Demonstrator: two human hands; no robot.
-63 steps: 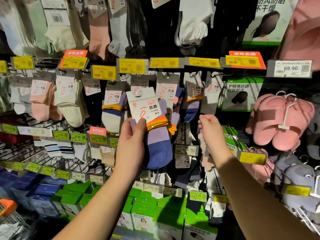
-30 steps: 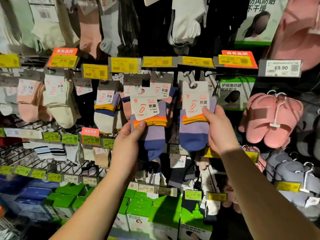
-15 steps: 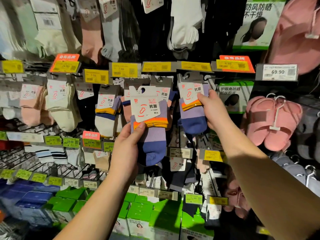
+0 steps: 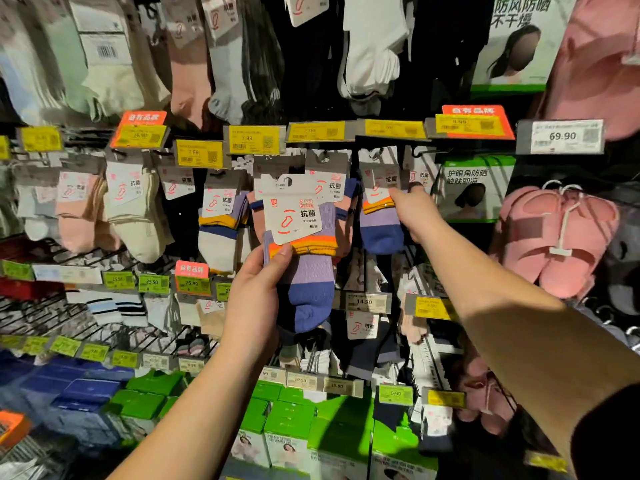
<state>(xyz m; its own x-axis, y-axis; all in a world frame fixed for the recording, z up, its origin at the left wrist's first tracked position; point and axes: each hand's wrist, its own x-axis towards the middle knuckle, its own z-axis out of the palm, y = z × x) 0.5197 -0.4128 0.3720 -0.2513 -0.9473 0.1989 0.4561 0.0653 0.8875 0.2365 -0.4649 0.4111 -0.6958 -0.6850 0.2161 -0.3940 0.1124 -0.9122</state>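
My left hand [image 4: 254, 299] holds a pack of purple, blue and orange socks [image 4: 308, 271] with a white card label, lifted in front of the rack, thumb on the orange band. My right hand [image 4: 414, 213] grips a second matching sock pack [image 4: 379, 226] up at the peg hook [image 4: 375, 155] under the yellow price tags; its card top sits at the hook.
The rack is crowded with hanging sock packs [image 4: 138, 209] and yellow price labels [image 4: 254, 139]. Pink slippers [image 4: 554, 237] hang at the right. Green boxes [image 4: 311, 431] and blue boxes [image 4: 83, 393] fill the lower shelf. Wire hooks stick out at the left.
My right hand took a second sock pack from the lower right and raised it up to the hook. The left hand kept its pack nearly still.
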